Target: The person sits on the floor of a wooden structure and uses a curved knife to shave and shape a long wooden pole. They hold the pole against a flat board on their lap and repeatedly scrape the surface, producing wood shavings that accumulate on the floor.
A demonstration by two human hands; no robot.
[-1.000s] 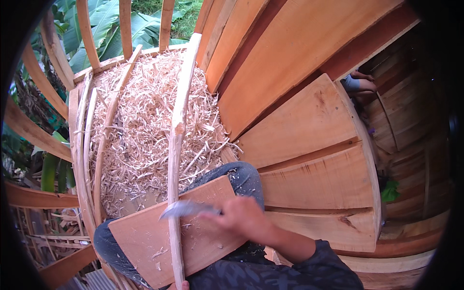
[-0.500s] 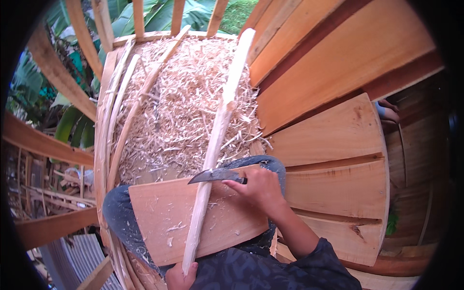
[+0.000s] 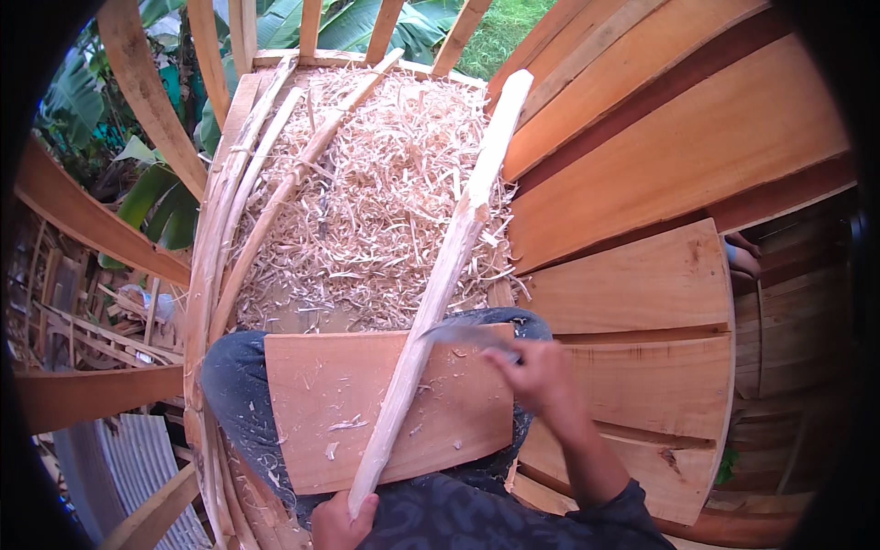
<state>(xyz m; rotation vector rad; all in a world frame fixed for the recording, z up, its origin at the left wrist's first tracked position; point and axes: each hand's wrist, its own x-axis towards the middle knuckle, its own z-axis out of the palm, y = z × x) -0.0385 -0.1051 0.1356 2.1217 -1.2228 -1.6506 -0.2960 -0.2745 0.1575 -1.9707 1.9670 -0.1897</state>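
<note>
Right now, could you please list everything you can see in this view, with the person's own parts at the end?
Wooden stick: one, pale, slanting from the lower middle up toward the top, across the lap board.
Knife: one, grey blade, laid against the stick above the board.
Lap board: one, reddish-tan, across the knees.
Wood shavings: a heap, straw-coloured, ahead of the knees.
Thin slats: several, pale, curved along the heap's left edge.
Planks: several, orange-brown, on the right.
Leaves: green, upper left.
Corrugated sheet: one, grey, lower left.
Left hand: grip on the stick's near end.
Right hand: grip on the knife handle.
</note>
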